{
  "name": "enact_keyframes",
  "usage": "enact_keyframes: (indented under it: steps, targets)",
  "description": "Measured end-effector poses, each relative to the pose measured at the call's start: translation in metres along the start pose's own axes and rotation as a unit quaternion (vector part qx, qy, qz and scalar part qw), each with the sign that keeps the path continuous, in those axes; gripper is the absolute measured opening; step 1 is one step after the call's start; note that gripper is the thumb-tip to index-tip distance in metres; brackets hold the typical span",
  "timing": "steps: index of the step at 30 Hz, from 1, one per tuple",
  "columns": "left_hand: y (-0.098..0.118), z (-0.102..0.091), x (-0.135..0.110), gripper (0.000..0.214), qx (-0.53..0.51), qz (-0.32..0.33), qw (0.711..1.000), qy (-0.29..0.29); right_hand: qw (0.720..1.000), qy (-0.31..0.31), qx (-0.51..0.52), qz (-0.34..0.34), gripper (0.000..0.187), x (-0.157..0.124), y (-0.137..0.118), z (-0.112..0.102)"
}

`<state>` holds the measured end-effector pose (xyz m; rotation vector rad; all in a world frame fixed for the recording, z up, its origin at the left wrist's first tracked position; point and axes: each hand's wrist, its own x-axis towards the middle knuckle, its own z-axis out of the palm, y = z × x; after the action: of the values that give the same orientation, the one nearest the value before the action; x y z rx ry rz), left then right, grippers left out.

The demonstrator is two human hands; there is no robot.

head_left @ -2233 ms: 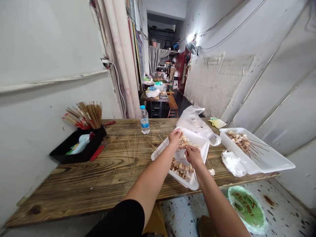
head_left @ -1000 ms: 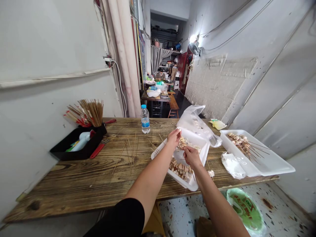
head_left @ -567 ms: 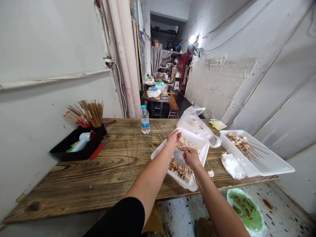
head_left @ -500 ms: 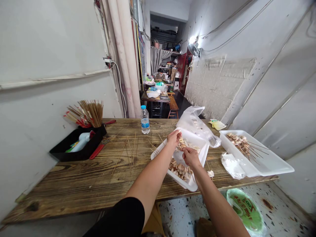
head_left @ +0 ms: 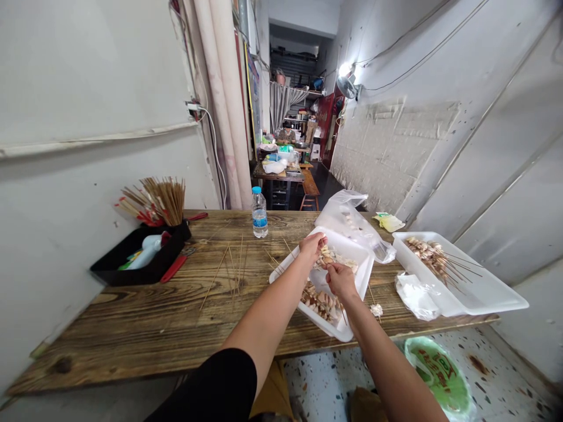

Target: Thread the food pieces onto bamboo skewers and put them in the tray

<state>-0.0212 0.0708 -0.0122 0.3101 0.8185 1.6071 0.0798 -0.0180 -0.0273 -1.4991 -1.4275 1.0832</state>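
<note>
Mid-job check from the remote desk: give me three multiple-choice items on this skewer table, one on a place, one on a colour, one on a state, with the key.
1. Where does the water bottle stand?
A. At the far edge of the wooden table
B. Inside the black tray
C. On the floor

2. What colour is the bottle's cap?
A. Red
B. Blue
C. White

3. What is the state of the right-hand white tray?
A. Turned upside down
B. Stacked under another tray
C. Holding loaded skewers

Key: 1 A, it stands upright on the wood near the far edge, apart from the black tray. 2 B, the cap is blue. 3 C, threaded sticks lie in it, while the left hand and right hand work over the nearer white tray.
</note>
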Motion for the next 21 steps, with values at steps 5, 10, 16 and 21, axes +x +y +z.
enact_keyframes:
  steps: [5,10,16,21]
  targets:
    - [-0.001,0.000,0.000,0.010,0.000,-0.007,1.000,-0.002,1.000,0.019,0.004,0.000,0.023,-0.003,-0.005,0.000]
    - [-0.003,0.000,0.000,0.013,0.010,-0.020,1.000,0.004,0.999,0.031,-0.014,-0.022,0.022,-0.003,-0.005,0.000]
    - [0.000,0.005,-0.006,0.017,0.017,-0.041,0.999,0.020,0.999,0.039,-0.019,-0.033,0.026,-0.001,-0.002,0.001]
    - [0.004,0.008,-0.013,0.016,0.025,-0.051,0.998,0.030,0.998,0.051,-0.018,-0.033,0.027,0.002,0.001,0.001]
